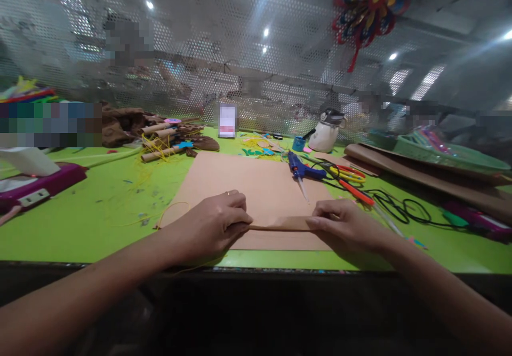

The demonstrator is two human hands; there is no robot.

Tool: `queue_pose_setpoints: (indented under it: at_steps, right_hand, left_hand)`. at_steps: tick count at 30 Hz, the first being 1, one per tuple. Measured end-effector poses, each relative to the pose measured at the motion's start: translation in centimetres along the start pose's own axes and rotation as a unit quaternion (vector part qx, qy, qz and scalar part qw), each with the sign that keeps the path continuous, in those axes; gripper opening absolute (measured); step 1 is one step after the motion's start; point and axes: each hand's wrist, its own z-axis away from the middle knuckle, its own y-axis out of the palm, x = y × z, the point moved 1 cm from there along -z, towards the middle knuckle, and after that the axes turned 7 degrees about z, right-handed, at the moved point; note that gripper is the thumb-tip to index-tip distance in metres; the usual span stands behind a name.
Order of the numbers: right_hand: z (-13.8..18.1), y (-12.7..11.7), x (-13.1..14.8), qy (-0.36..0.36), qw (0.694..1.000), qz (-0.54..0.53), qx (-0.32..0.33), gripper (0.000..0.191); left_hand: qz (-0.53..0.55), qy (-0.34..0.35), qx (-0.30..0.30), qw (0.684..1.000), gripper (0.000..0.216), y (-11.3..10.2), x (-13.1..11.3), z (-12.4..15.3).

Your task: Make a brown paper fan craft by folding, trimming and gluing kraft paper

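Observation:
A large tan sheet of cardboard (pixel 248 182) lies flat on the green table (pixel 80 212). Over its near edge both my hands hold a small folded strip of the same tan card (pixel 282 222). My left hand (pixel 210 225), with a ring on one finger, pinches the strip's left end. The strip's right end is pinched by my right hand (pixel 346 225). The strip rests just above the sheet.
A blue glue gun (pixel 302 172), orange and yellow scissors (pixel 352 182) and a black cable (pixel 400 206) lie right of the sheet. Brown rolls and yellow strands (pixel 168 140) sit at the back left, a white jug (pixel 326 132) behind. A magenta box (pixel 36 182) is at the left.

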Motion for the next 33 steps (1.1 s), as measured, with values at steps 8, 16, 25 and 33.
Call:
queue_pose_setpoints:
  at_steps: [8,16,25,33]
  right_hand:
    - [-0.1,0.7,4.6,-0.167,0.965,0.139,-0.149,0.030]
    - [-3.1,2.7,6.0,-0.129,0.987,0.048,-0.080,0.023]
    - [-2.8,3.2,4.2,-0.136,0.985,0.092,-0.047,0.020]
    - [-2.2,3.1,3.0,-0.130,0.981,0.134,-0.049,0.023]
  left_hand:
    - [0.017,-0.012,0.012,1.000,0.029,0.1,0.0,-0.1]
    - [0.004,-0.013,0.010,1.000,0.028,0.1,0.1,0.1]
    - [0.003,-0.004,0.002,1.000,0.028,0.1,0.2,-0.1]
    - [0.008,0.000,0.003,1.000,0.028,0.0,0.1,-0.2]
